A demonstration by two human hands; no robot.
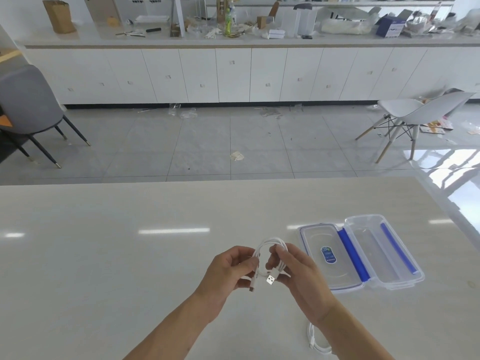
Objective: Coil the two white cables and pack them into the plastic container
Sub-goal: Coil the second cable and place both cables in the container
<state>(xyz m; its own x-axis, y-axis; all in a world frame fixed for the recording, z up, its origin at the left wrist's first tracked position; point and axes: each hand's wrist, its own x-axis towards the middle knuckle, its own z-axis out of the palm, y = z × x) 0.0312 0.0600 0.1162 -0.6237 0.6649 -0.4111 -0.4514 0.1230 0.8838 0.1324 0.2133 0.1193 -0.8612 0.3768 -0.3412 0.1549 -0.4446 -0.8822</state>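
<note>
The coiled cable (270, 255) is pinched on one side by the left hand (228, 271) and gripped opposite by the right hand (298, 268), apparently to keep its loops gathered. Its plugs point toward the person. The open plastic container (389, 255) is found right of the grip, the second cable (315, 341) below it.

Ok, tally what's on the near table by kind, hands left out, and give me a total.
White cables: 2, one coiled in both hands, one lying on the table by the right forearm
Clear plastic container, open: 1
Clear lid with blue trim, beside the container: 1
Total: 4
</note>
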